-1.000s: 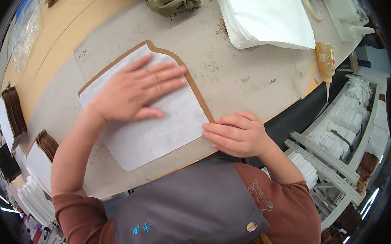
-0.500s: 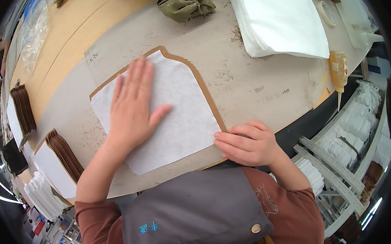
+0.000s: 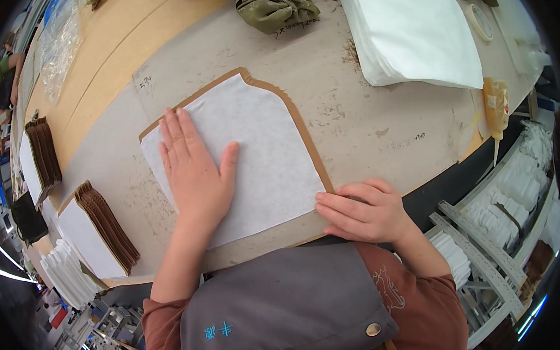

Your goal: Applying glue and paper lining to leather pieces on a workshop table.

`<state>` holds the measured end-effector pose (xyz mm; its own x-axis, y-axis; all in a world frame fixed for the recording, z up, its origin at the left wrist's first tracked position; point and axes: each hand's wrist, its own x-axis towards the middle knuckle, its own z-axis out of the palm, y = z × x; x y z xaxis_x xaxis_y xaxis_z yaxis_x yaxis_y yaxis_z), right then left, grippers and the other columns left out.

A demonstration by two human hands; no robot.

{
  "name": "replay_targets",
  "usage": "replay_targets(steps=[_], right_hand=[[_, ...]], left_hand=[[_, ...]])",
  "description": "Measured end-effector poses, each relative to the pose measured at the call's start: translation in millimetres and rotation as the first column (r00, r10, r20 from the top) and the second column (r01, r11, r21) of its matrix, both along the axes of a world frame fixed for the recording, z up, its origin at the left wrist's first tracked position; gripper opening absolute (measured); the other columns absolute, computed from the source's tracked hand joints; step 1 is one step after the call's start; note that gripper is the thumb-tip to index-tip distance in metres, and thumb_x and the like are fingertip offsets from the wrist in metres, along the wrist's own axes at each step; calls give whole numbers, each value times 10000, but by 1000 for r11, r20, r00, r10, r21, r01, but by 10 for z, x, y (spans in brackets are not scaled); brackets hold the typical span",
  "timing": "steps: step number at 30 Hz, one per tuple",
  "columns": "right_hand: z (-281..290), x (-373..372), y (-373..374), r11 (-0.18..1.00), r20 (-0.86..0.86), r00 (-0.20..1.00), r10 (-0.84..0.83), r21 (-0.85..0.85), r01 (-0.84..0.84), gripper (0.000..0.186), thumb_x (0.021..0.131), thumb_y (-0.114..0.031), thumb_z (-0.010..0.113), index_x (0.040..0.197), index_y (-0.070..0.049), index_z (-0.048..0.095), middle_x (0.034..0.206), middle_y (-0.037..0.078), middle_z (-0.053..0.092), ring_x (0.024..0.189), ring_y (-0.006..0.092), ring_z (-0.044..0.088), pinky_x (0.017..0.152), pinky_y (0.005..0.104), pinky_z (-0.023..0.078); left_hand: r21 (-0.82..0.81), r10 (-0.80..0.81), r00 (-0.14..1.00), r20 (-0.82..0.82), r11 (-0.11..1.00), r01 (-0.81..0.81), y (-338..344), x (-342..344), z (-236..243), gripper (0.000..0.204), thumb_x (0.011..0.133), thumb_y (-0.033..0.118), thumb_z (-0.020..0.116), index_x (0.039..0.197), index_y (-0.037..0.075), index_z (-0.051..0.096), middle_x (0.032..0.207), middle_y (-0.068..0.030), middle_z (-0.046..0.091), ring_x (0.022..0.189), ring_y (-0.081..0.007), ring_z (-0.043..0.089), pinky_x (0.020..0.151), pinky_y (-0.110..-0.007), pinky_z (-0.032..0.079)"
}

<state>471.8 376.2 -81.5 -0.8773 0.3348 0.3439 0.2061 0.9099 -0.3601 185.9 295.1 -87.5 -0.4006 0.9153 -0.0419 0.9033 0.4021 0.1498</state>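
Observation:
A white sheet [image 3: 260, 151] lies flat on a brown panel [image 3: 300, 120] whose edge shows as a border along the far and right sides. My left hand [image 3: 197, 170] rests palm down on the left part of the sheet, fingers stretched and thumb spread, with its fingertips at the brown border. At the near right corner, the fingertips of my right hand [image 3: 365, 212] lie on the sheet and border. That hand's fingers are loosely bent and slightly apart; its thumb is partly hidden near the table edge. Nothing shows gripped in either hand.
Two brown-and-white stacks of cut pieces [image 3: 107, 231] [image 3: 43, 152] sit at left. Beyond the panel lies a crumpled olive cloth bundle [image 3: 277, 9]. A white sheet stack [image 3: 418, 34], tape roll [image 3: 479, 23] and amber glue bottle [image 3: 496, 110] are at right, above a metal rack [image 3: 480, 253].
My left hand has slid left and toward me over the white sheet. The right hand stays at the near right corner. The whole view has shifted slightly.

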Motion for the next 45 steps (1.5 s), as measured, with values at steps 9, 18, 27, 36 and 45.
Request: replay_targets(steps=[9, 18, 27, 36, 45], right_hand=[[-29, 21, -15, 1000, -27, 1000, -2, -2, 2, 238, 842, -329, 718, 1042, -201, 712, 1209, -115, 664, 993, 91, 609, 770, 243, 456], [-50, 42, -5, 999, -69, 998, 13, -50, -16, 320, 817, -320, 750, 1093, -167, 704, 1212, -72, 665, 993, 106, 617, 770, 260, 462], [2, 188, 96, 869, -125, 985, -118, -493, 42, 528, 852, -202, 750, 1345, -90, 598, 1313, 35, 660, 977, 194, 659, 810, 325, 512], [-45, 132, 168, 786, -263, 910, -320, -610, 100, 474, 856, 0, 691, 1319, 4, 592, 1296, 157, 658, 941, 234, 683, 794, 312, 554], [-19, 109, 54, 759, -154, 912, -380, -616, 212, 395, 890, -8, 642, 1283, 14, 609, 1251, 143, 666, 934, 202, 656, 804, 309, 528]], left_hand=[[128, -192, 981, 0, 973, 191, 561, 370, -100, 944, 946, 567, 572, 1548, -72, 225, 1609, -289, 234, 1508, -420, 220, 1206, -534, 197], [25, -444, 890, 106, 896, 444, 412, 366, 45, 937, 933, 602, 539, 1572, -10, 230, 1641, -202, 234, 1520, -379, 217, 1219, -516, 174], [-85, -754, 641, 147, 635, 767, 231, 299, 157, 1010, 901, 798, 319, 1543, 17, 335, 1614, -167, 316, 1492, -332, 307, 1215, -494, 200], [41, -821, 451, 349, 495, 868, -131, 762, 195, 833, 950, 603, 459, 1563, 58, 316, 1636, -97, 296, 1516, -242, 269, 1237, -440, 196], [185, -640, 659, 395, 758, 625, -420, 323, 205, 720, 989, 434, 543, 1583, 124, 280, 1646, -85, 272, 1504, -232, 296, 1229, -458, 247]])
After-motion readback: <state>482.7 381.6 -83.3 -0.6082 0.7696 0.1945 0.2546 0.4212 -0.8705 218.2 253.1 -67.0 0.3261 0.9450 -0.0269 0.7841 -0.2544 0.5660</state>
